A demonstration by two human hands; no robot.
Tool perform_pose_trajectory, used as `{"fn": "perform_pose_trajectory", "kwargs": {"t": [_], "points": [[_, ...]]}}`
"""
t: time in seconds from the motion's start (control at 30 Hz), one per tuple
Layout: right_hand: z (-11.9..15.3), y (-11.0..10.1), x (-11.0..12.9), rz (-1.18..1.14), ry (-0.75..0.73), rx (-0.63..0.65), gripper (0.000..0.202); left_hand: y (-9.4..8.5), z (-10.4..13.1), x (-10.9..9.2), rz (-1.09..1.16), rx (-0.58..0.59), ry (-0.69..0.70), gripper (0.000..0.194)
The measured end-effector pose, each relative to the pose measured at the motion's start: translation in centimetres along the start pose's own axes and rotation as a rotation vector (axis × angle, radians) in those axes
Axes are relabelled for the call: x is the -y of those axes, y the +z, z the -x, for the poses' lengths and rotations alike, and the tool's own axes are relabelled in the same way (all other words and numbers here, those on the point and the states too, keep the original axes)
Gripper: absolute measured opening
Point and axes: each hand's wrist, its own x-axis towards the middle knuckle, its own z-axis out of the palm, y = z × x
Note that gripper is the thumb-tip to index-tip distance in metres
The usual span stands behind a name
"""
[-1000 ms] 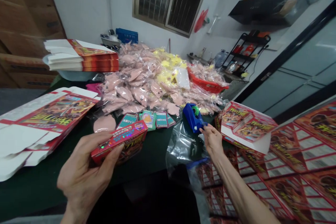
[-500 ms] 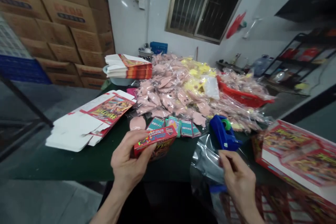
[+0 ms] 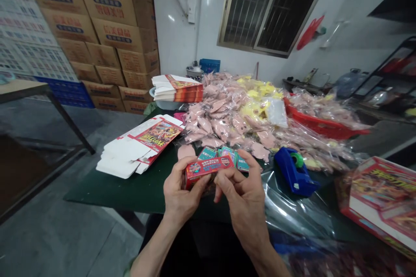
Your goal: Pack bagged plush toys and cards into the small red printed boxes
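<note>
A small red printed box (image 3: pixel 209 165) is gripped in my left hand (image 3: pixel 182 188), thumb across its near side and fingers around its left end. My right hand (image 3: pixel 243 192) is at the right part of the box, thumb and fingertips pinched together by its lower edge; whatever lies between them is too small to make out. Behind the box lie teal printed cards (image 3: pixel 208 152) and a round pink piece (image 3: pixel 186 152). To the right of my right hand stands a blue tape dispenser (image 3: pixel 294 173) with a green core, beside a clear plastic sheet or bag (image 3: pixel 286 207).
Flattened red-and-white cartons (image 3: pixel 139 145) lie at left on the green table (image 3: pixel 130 194). Behind is a heap of bagged pink and yellow pieces (image 3: pixel 227 112), with a red basket (image 3: pixel 318 125) at its right. A large red display box (image 3: pixel 380 199) stands at the right edge.
My right hand has moved left from beside the tape dispenser to the small box. My left hand still holds the box, now turned more level. The camera view has swung left.
</note>
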Motion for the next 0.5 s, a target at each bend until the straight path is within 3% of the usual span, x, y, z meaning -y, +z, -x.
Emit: {"fn": "perform_pose_trajectory", "kwargs": {"t": [0.17,0.33,0.5], "points": [[0.1,0.7,-0.3,-0.013,0.073,-0.03,0.043,0.0,-0.2,-0.1,-0.01,0.011,0.057,0.038],[-0.1,1.1,-0.2,0.028,0.116,-0.096,0.045,-0.2,-0.1,0.0,-0.007,0.031,0.072,0.041],[-0.4,0.9,0.3,0.118,0.147,-0.11,0.047,-1.1,-1.1,-0.4,-0.024,0.182,0.216,0.039]]}}
